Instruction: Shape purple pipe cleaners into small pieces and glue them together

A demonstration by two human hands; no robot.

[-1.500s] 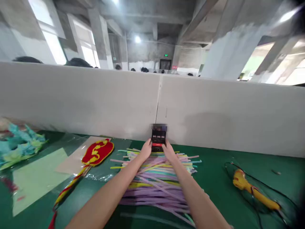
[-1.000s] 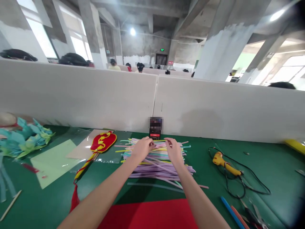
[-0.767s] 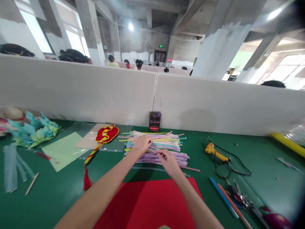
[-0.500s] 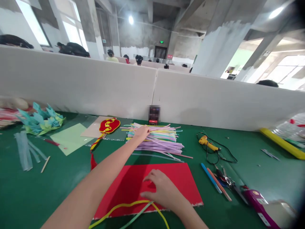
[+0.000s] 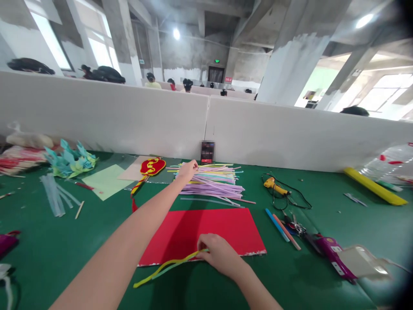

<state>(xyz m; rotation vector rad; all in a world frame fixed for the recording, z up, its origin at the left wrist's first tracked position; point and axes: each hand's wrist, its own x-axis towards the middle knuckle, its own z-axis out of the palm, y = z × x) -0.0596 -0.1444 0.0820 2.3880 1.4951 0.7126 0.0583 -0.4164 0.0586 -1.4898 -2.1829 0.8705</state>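
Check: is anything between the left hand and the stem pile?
Nothing visible. The left hand touches the pile's left end; the right hand pinches two stems at the red sheet's near edge.

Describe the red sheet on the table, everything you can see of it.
The red sheet is a plain, flat rectangle, matte like felt or craft foam, lying on the green table with its long sides running left to right. Its near edge looks slightly ragged, with a whitish fringe. The right hand rests at that near edge, pinching thin yellow and green strips that trail off past the near left corner. A pile of pastel strips lies just beyond its far edge, not touching it.
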